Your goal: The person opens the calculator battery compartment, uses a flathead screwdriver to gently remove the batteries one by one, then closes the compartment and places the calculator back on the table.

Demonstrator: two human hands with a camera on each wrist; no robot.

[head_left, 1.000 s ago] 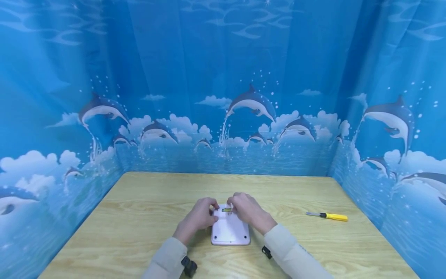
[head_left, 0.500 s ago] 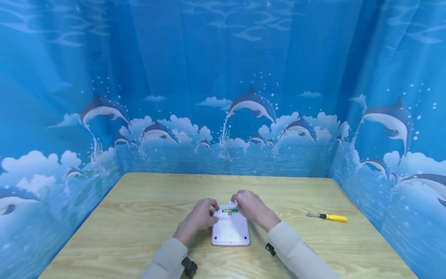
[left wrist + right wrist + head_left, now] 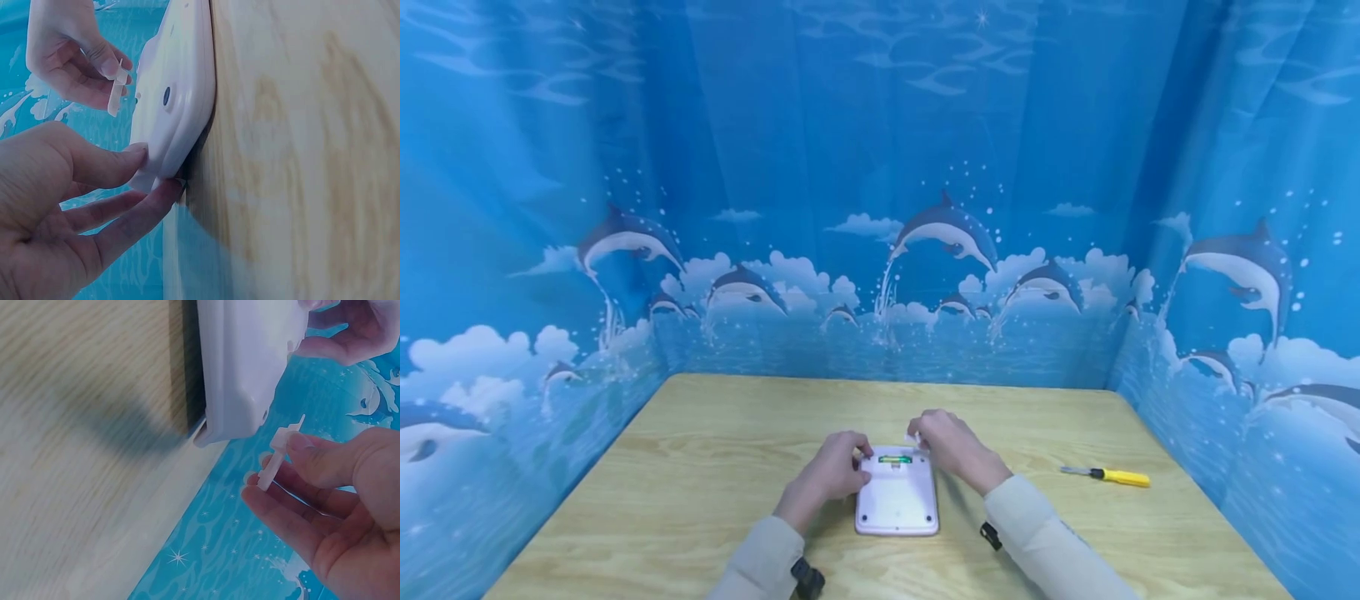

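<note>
Where the person sits nearest the view, two pale padded sleeves reach in, the left sleeve (image 3: pixel 760 554) toward 8 o'clock of the flat device between them and the right sleeve (image 3: pixel 1048 533) toward 4, with 12 pointing away from the person. A black wrist camera (image 3: pixel 807 577) sits by the left cuff and a matching black unit (image 3: pixel 990 535) by the right.

The pale, rounded electronic device (image 3: pixel 897 500) lies on the table with its battery side up; dark round feet show near its 5 and 7 o'clock corners. At its 10 o'clock corner the left hand (image 3: pixel 831 468) pinches the casing, thumb on the upper face and a finger at the lower edge, covering part of that corner in the head view. At 2 o'clock, the right hand (image 3: pixel 951 446) pinches a small pale battery cover (image 3: pixel 272 469) between thumb and fingers, held just beside the device but apart from it; those fingers partly hide the cover from the head camera.

Toward 12 o'clock on the device, a green battery (image 3: pixel 896 459) lies crosswise in the uncovered bay. Well apart at 3 o'clock rests a yellow-handled screwdriver (image 3: pixel 1126 477), tip toward the device. Beyond the wood-grain table (image 3: pixel 737 425) hangs a blue dolphin-print curtain (image 3: pixel 850 125).
</note>
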